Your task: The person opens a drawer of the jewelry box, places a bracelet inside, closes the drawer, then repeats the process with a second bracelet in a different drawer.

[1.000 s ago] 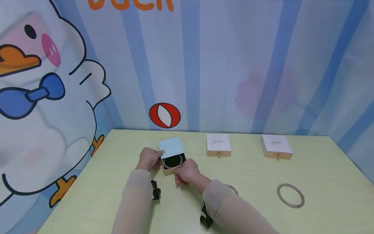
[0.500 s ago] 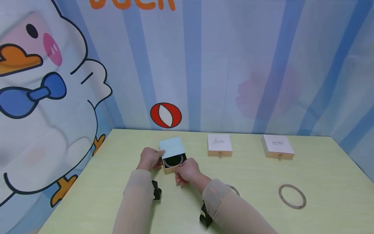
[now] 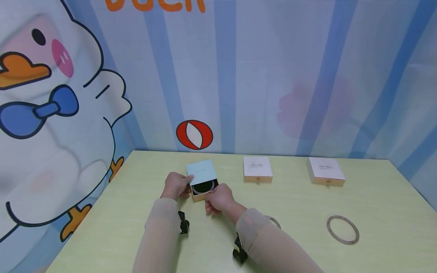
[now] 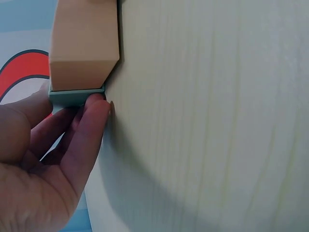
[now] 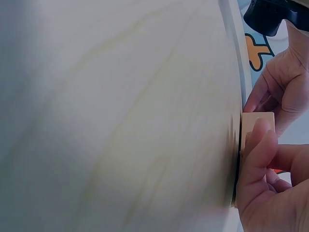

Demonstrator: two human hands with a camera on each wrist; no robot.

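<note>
The left hand [image 3: 175, 185] pinches a pale blue, flat-topped box sleeve [image 3: 202, 172] at its left edge, thumb on top and fingers against the side. Just right of that grip, on the person's side of the sleeve, an open tan box drawer [image 3: 199, 198] sits partly outside it. The drawer has smooth, plain outer walls and a dark interior, where a thin greyish ring [image 3: 214, 184] shows as a curve, its far part under the sleeve. The right hand [image 3: 220, 197] pinches the drawer's near right corner, gap narrow.

Right of this grip and farther back stands a whitish, square box with a tan front [image 3: 257, 167]; nearer, a second greyish ring [image 3: 274, 221] lies mostly behind the right sleeve. Well to the right are another whitish, tan-fronted box [image 3: 326, 168] and, nearer the person, a flat greyish ring [image 3: 349, 242], both on the pale yellow-green table [image 3: 300, 204].
</note>
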